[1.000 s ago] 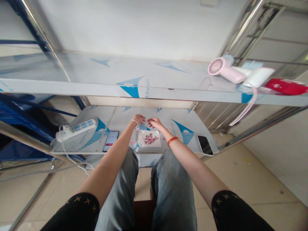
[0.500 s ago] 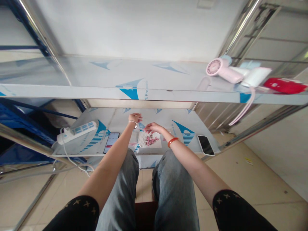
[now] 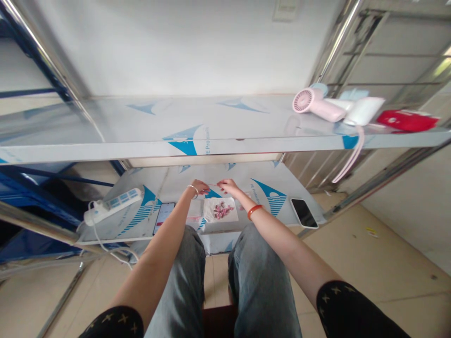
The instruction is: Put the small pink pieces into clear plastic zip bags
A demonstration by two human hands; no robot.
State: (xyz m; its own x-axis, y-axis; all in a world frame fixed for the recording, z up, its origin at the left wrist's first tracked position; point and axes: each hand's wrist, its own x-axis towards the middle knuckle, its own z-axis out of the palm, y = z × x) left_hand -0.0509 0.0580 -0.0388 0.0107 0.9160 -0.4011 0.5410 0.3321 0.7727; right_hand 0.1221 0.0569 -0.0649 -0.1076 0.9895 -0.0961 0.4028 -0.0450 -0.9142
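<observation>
Between my two hands runs a thin string (image 3: pixel 213 185), held just above the lower shelf. My left hand (image 3: pixel 200 187), with a silver bangle at the wrist, pinches its left end. The fingers of my right hand (image 3: pixel 226 186) are closed on its other end; a red-orange bangle sits on that wrist. Nearer to me, below the hands, lies a white sheet or cloth (image 3: pixel 211 212) with a cluster of small pink and dark red beads (image 3: pixel 223 209) on it. Small clear bags (image 3: pixel 194 212) with something pink in them lie to its left.
On the lower shelf (image 3: pixel 169 178), a white power strip (image 3: pixel 114 205) and a phone (image 3: pixel 164 217) lie at left, another phone (image 3: pixel 304 213) at right. The upper shelf's front edge (image 3: pixel 141 149) crosses beyond my hands. It bears a pink handheld fan (image 3: pixel 322 105) and a red pouch (image 3: pixel 407 120).
My hands have come level with each other, the left lowered and the string drawn straight between them. They no longer cover the top of the white sheet. The camera view has shifted slightly.
</observation>
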